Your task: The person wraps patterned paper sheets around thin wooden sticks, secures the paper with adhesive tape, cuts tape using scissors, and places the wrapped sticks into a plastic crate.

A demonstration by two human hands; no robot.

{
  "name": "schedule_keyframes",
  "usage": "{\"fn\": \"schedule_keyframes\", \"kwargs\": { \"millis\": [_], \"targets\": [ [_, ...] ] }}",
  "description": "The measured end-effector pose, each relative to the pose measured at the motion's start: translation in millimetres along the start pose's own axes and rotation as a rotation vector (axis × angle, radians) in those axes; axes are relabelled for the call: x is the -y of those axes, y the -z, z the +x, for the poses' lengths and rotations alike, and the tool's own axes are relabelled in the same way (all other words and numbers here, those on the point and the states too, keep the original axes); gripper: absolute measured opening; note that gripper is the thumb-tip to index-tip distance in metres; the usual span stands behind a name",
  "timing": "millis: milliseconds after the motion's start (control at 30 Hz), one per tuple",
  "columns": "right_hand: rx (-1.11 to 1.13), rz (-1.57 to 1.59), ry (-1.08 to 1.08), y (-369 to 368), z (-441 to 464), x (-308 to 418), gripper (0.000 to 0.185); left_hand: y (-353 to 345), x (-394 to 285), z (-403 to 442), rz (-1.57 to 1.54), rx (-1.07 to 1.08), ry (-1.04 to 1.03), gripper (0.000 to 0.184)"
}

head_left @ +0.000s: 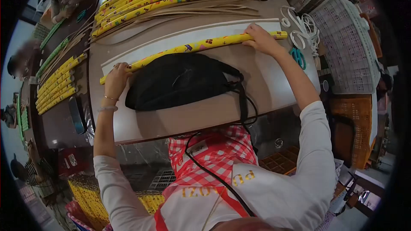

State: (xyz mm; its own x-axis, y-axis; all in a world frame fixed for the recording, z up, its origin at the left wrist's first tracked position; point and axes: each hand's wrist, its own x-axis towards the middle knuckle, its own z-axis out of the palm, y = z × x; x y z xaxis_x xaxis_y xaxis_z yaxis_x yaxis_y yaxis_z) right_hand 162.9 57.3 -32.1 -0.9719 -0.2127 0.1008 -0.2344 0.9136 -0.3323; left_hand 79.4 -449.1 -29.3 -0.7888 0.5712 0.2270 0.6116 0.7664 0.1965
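Note:
A long yellow patterned roll (192,48) lies across the table, just beyond a black pouch (177,81) with a strap. My left hand (116,77) has its fingers wrapped round the roll near its left end. Toward the other end, my right hand (258,39) grips the same roll from above with thumb and fingers. Behind the roll is a long white strip (160,42) with a brown edge. Teal-handled scissors (298,58) lie to the right of my right hand.
Several yellow rolls (171,1) and brown strips (188,10) lie at the table's back. White cords (306,28) and plastic baskets (342,42) are at the right. More rolls (58,87) lie on a left table, where other people (64,10) are.

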Motion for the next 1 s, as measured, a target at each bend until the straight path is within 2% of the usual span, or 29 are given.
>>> {"fn": "schedule_keyframes", "kwargs": {
  "millis": [233, 300, 400, 467, 533, 600, 667, 700, 800, 900, 1000],
  "targets": [
    [-0.165, 0.074, 0.061, -14.4, -12.3, -1.3, 0.037, -0.7, -1.9, -4.5, 0.007, -0.025, -0.088, 0.023],
    [-0.208, 0.131, 0.067, -12.4, -13.3, -3.0, 0.037, 0.7, -0.6, -5.4, 0.036, 0.027, -0.003, 0.023],
    [-0.096, 0.122, 0.065, -12.2, -9.4, -5.8, 0.036, 0.8, -1.6, -4.8, 0.055, 0.067, 0.039, 0.030],
    [-0.177, 0.069, 0.116, -17.4, -8.7, -9.9, 0.033, -2.9, -4.6, -6.4, 0.082, 0.081, 0.076, 0.032],
    [-0.204, 0.053, 0.103, -18.1, -9.6, -7.1, 0.032, -8.3, -11.2, -7.9, 0.171, -0.079, -0.016, 0.038],
    [-0.194, -0.021, 0.048, -18.7, -10.3, -3.8, 0.028, -10.9, -12.1, -12.0, 0.112, -0.020, 0.072, 0.038],
    [-0.170, -0.008, 0.078, -14.6, -12.1, -1.5, 0.028, -20.5, -6.2, -12.8, 0.095, -0.219, -0.032, 0.030],
    [-0.153, -0.004, 0.094, -13.7, -12.7, -0.7, 0.029, -14.6, -9.3, -13.3, 0.016, -0.076, 0.126, 0.030],
    [-0.171, 0.062, 0.070, -9.7, -18.7, 7.5, 0.037, -8.5, -9.3, -11.0, -0.007, -0.023, 0.139, 0.028],
    [-0.115, 0.048, 0.082, -12.6, -22.3, -0.3, 0.039, -9.5, -9.6, -13.7, 0.011, -0.093, 0.092, 0.026],
    [-0.175, 0.024, 0.089, -14.0, -21.5, 2.4, 0.034, -16.5, -6.8, -12.4, 0.047, -0.218, 0.052, 0.027]
  ]
}}
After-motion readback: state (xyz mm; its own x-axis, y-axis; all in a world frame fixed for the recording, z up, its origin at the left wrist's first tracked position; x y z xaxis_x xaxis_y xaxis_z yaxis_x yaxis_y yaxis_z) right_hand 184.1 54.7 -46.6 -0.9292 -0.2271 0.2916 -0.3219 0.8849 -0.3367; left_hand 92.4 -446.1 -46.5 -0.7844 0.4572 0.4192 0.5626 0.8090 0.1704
